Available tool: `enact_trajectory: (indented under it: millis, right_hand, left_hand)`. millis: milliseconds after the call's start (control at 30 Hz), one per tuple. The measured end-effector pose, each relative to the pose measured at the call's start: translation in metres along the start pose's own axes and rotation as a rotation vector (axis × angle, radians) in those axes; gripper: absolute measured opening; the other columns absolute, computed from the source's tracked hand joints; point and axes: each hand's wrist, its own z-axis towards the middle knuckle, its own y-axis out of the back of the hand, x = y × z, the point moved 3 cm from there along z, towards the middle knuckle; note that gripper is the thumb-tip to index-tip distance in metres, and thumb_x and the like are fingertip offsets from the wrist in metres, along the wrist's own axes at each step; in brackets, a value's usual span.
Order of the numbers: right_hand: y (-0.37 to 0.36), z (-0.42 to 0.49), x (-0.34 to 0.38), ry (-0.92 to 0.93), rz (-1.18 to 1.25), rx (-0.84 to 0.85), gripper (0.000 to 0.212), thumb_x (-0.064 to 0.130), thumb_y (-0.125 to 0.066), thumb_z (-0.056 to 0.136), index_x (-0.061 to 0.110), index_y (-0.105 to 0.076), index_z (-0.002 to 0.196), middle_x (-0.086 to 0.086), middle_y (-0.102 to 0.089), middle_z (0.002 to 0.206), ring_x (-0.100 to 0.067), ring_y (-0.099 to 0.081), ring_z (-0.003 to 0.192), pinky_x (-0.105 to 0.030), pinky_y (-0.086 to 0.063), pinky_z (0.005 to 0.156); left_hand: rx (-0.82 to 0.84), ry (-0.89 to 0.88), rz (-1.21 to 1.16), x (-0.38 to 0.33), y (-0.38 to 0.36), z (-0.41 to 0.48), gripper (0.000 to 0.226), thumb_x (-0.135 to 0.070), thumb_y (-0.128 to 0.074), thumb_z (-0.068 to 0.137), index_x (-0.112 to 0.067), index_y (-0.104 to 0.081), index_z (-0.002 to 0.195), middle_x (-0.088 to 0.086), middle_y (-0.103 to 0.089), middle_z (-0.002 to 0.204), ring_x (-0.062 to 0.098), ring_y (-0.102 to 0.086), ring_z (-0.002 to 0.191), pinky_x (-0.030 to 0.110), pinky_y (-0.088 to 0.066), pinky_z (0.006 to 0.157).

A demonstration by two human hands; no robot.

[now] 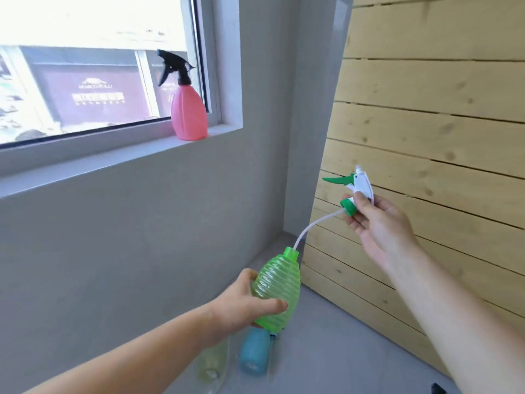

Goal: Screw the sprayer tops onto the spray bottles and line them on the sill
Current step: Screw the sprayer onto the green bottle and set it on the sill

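Sprayer top [361, 185] pinched, right hand [379, 224]; green bottle [277, 282] gripped, left hand [243, 305]; blue bottle [254, 357] half-hidden.

Blue bottle [254, 356] low in view: top hidden behind green bottle [277, 291] and left hand [241, 305], outline blurred. The yellow bottle [211, 362] beside it is smeared and part covered by left forearm [127, 356]. Tube [305, 230] end vanishes into the green bottle's neck; right hand [380, 223] covers part of the sprayer [362, 184] collar. Dark thing [437, 389] cut off by the bottom edge, cannot tell what; sill [85, 157] runs off the left edge.
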Motion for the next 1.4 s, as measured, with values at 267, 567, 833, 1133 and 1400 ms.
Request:
enact_trajectory:
  millis: [267,567,833,1133,1400]
  right_hand:
    - [-0.015,-0.032,-0.032,-0.194,-0.212,0.229,0.014,0.003,-0.061,0.092,0.000,-0.068,0.103,-0.015,-0.076,0.096,-0.023,-0.068,0.081,-0.036,-0.059,0.080]
    - [-0.014,-0.036,-0.032,-0.249,-0.181,0.451,0.037,0.005,-0.060,0.089,-0.002,-0.056,0.125,-0.022,-0.073,0.106,-0.031,-0.069,0.094,-0.041,-0.057,0.081]
    - [-0.009,-0.037,-0.037,-0.224,-0.298,0.575,0.034,0.010,-0.058,0.095,0.000,-0.053,0.127,-0.013,-0.071,0.105,-0.026,-0.063,0.096,-0.040,-0.049,0.084]
    - [-0.011,-0.038,-0.040,-0.104,-0.508,0.601,0.010,0.023,-0.064,0.094,0.016,-0.060,0.098,-0.007,-0.062,0.089,-0.021,-0.060,0.084,-0.034,-0.053,0.073]
    - [-0.009,-0.035,-0.038,-0.112,-0.436,0.559,0.036,0.029,-0.072,0.083,0.010,-0.062,0.113,-0.006,-0.065,0.102,-0.022,-0.062,0.097,-0.039,-0.049,0.085]
  left_hand:
    - [0.050,-0.106,-0.004,-0.019,0.002,-0.026,0.057,-0.016,-0.083,0.085,-0.014,-0.046,0.128,0.009,-0.074,0.102,0.004,-0.069,0.073,0.019,-0.055,0.061]
    - [0.199,-0.112,-0.309,-0.026,0.007,-0.033,0.060,-0.032,-0.082,0.072,-0.021,-0.061,0.127,0.002,-0.075,0.105,0.019,-0.073,0.092,0.033,-0.060,0.073]
    - [0.323,-0.080,-0.428,-0.025,0.008,-0.028,0.055,-0.043,-0.076,0.073,-0.021,-0.073,0.123,0.016,-0.071,0.105,0.033,-0.065,0.092,0.039,-0.062,0.069]
    - [0.249,-0.117,-0.344,-0.026,0.007,-0.026,0.070,-0.044,-0.078,0.070,-0.016,-0.063,0.132,0.011,-0.072,0.104,0.027,-0.068,0.087,0.037,-0.061,0.066]
    - [0.202,-0.162,-0.312,-0.030,0.004,-0.023,0.069,-0.041,-0.080,0.072,-0.012,-0.060,0.131,0.008,-0.072,0.097,0.022,-0.070,0.075,0.029,-0.058,0.058]
